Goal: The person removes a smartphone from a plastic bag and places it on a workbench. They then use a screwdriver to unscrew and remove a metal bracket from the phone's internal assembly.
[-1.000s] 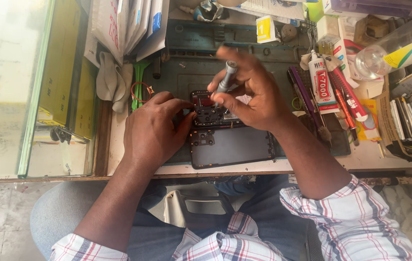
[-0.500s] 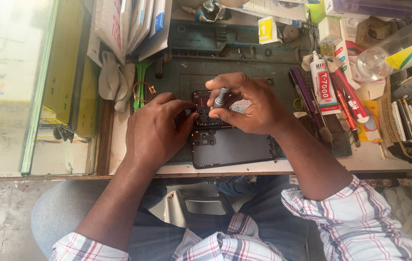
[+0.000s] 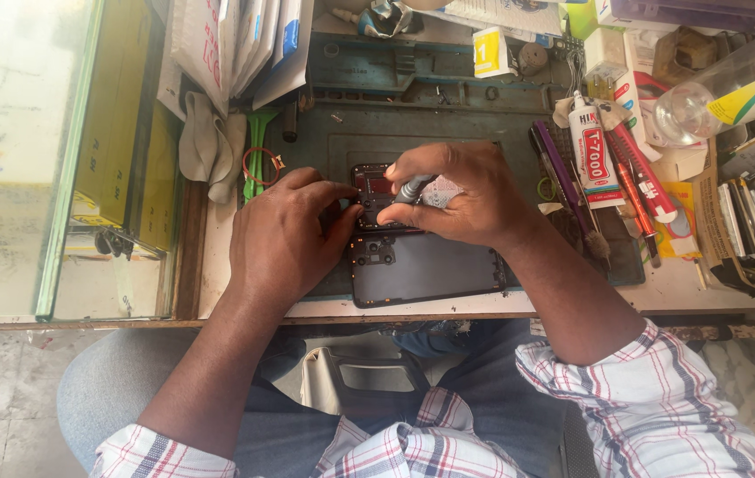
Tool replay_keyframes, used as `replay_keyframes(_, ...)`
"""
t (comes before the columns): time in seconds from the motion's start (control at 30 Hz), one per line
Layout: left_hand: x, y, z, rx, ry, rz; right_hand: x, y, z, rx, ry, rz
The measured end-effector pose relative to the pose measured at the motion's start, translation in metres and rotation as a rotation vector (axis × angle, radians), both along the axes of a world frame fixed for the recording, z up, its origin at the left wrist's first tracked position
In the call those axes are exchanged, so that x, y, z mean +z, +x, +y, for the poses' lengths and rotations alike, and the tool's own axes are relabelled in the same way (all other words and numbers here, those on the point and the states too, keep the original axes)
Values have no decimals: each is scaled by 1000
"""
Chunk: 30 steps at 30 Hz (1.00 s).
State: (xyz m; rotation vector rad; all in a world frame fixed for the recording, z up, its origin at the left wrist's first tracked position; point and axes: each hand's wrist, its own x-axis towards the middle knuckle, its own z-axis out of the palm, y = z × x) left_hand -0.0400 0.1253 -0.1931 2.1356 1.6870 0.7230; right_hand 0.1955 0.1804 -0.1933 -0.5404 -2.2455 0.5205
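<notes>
An opened phone [image 3: 369, 188] with its red-tinted inside exposed lies on a dark work mat [image 3: 475, 119]. In front of it rests a black back cover [image 3: 431, 270] with a camera cutout. My left hand [image 3: 285, 235] presses its fingertips on the opened phone's left edge. My right hand [image 3: 462, 195] grips a small grey-handled screwdriver [image 3: 413, 188], tip pointed down at the phone's inside. The tip itself is hidden by my fingers.
A glue tube [image 3: 592, 155], red pens [image 3: 643, 181] and a brush [image 3: 563, 190] lie right of the mat. A clear plastic bottle [image 3: 731, 88] sits at far right. A grey cloth [image 3: 209, 146] and green tools [image 3: 258, 150] lie left, beside a glass counter [image 3: 59, 177].
My right hand has lowered the screwdriver from above the mat down onto the opened phone. The left hand has stayed on the phone.
</notes>
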Motion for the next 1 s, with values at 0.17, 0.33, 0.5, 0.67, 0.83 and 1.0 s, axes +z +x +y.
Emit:
replay_keyframes(0.17,-1,0,1,-4,13,9,9,-5,-5,195,-228,-8)
replay_keyframes(0.33,1,-1,-1,4,-28,8,15,-8,-4,291,-494,79)
replay_keyframes(0.5,3,0,-1,2,-12,-5,18,-6,2,107,-117,34)
replay_keyframes(0.67,3,0,-1,-9,29,4,16,-3,-4,149,-197,-13)
replay_keyframes(0.83,4,1,-1,0,-21,3,15,0,-1,34,-94,-54)
replay_keyframes(1.0,4,0,-1,-12,5,-7,13,0,-2,-28,-112,-100)
